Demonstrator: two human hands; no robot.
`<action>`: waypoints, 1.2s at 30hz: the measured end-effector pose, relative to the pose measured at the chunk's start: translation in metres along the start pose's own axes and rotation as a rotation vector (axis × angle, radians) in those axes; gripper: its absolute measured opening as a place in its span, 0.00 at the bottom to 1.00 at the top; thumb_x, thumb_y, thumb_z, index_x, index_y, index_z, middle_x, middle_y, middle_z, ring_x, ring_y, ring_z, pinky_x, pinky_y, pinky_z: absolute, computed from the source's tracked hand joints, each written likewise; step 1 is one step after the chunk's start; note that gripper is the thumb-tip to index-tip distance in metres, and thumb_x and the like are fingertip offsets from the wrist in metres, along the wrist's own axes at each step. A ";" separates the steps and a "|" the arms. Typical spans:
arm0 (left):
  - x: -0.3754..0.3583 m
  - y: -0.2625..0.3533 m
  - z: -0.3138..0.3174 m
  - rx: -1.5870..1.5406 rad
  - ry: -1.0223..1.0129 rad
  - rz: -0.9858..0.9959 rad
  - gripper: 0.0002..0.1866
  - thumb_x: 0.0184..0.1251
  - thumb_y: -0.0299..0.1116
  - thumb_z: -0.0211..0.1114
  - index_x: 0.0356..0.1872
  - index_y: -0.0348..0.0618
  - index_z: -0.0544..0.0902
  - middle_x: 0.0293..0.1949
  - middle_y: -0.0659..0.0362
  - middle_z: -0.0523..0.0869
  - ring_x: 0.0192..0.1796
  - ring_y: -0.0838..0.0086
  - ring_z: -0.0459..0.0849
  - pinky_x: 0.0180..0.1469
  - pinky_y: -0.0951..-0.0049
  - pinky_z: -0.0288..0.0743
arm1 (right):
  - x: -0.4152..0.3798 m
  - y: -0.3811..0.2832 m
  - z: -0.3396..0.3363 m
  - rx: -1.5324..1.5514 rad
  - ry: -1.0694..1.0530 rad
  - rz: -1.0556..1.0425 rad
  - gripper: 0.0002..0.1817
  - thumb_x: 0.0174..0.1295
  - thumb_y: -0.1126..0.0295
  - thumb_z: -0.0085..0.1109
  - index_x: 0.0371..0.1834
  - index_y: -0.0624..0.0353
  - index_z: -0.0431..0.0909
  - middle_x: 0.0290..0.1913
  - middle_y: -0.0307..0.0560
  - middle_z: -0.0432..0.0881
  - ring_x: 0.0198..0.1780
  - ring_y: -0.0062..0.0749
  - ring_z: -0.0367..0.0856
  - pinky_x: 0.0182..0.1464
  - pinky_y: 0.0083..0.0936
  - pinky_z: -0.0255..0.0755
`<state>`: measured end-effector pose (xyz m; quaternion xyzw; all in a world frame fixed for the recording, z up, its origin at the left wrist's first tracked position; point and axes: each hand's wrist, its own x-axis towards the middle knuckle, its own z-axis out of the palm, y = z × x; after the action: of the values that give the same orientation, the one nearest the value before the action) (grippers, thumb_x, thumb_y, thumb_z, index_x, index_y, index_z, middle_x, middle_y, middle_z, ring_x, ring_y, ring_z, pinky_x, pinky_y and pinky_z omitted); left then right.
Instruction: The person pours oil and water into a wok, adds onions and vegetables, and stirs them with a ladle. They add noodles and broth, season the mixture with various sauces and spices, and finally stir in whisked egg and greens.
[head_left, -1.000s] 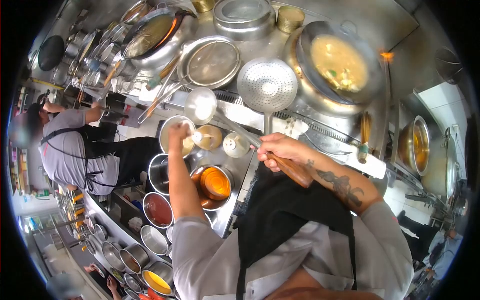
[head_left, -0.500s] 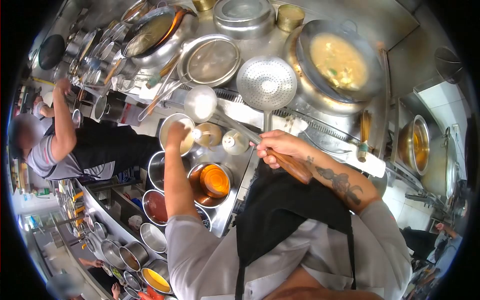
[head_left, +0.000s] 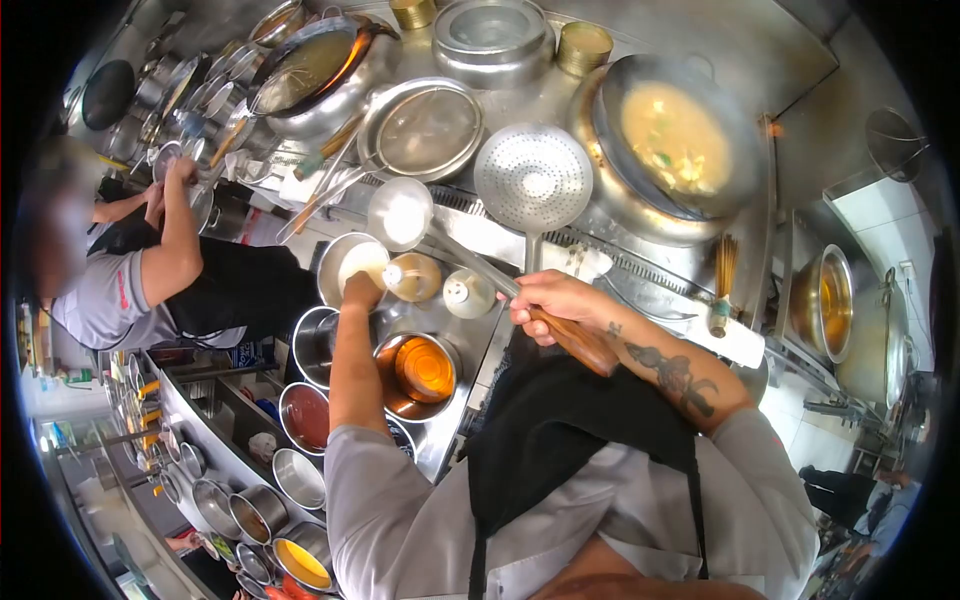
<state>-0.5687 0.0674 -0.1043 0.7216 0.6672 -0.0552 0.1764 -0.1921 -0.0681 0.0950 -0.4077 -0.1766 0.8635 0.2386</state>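
Note:
My right hand point(head_left: 545, 302) is closed around the wooden handle of a ladle point(head_left: 400, 213). The ladle's metal bowl hangs beside a pot point(head_left: 328, 290) with pale contents. At that pot's near side is my left hand point(head_left: 362, 291), its fingers hidden from view. Two squeeze bottles, one amber point(head_left: 420, 278) and one pale point(head_left: 470, 295), stand between my hands. Below them sits a pot of orange liquid point(head_left: 420, 368). A large perforated skimmer point(head_left: 533, 175) lies ahead of the ladle. Beyond it to the right, a wok point(head_left: 675, 135) holds cloudy soup with pieces in it.
A strainer point(head_left: 425, 130) rests on a pot at the stove's middle. Another wok point(head_left: 310, 65) is at the far left. A bamboo brush point(head_left: 725, 290) stands at the right edge. A co-worker point(head_left: 150, 270) works on the left; several pots line the lower left.
My left hand has drawn back toward the pot's near rim, uncovering more of the pale contents. The ladle stays nearly in place. The co-worker's arms have moved right and lower.

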 end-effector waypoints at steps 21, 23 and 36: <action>0.018 -0.021 0.018 0.051 0.085 0.069 0.12 0.52 0.33 0.66 0.30 0.32 0.85 0.34 0.42 0.86 0.37 0.57 0.86 0.42 0.63 0.80 | -0.004 -0.005 -0.002 0.033 -0.017 0.003 0.08 0.62 0.75 0.52 0.44 0.61 0.71 0.25 0.38 0.73 0.20 0.20 0.69 0.19 0.22 0.65; 0.029 -0.020 0.007 -0.327 0.023 0.025 0.11 0.54 0.32 0.65 0.31 0.32 0.85 0.32 0.47 0.87 0.34 0.62 0.86 0.40 0.67 0.80 | -0.005 -0.006 -0.005 0.029 -0.007 0.002 0.08 0.62 0.75 0.52 0.44 0.61 0.71 0.25 0.38 0.73 0.19 0.20 0.69 0.19 0.22 0.65; 0.063 0.096 -0.096 -0.669 -0.156 0.129 0.21 0.53 0.31 0.65 0.47 0.27 0.82 0.34 0.53 0.85 0.32 0.71 0.83 0.37 0.75 0.77 | -0.034 -0.003 -0.021 0.041 -0.019 -0.031 0.10 0.64 0.75 0.49 0.48 0.62 0.71 0.26 0.37 0.71 0.19 0.17 0.68 0.18 0.20 0.63</action>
<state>-0.4826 0.1537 -0.0175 0.6580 0.5859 0.1228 0.4569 -0.1565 -0.0822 0.1049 -0.3916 -0.1676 0.8671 0.2584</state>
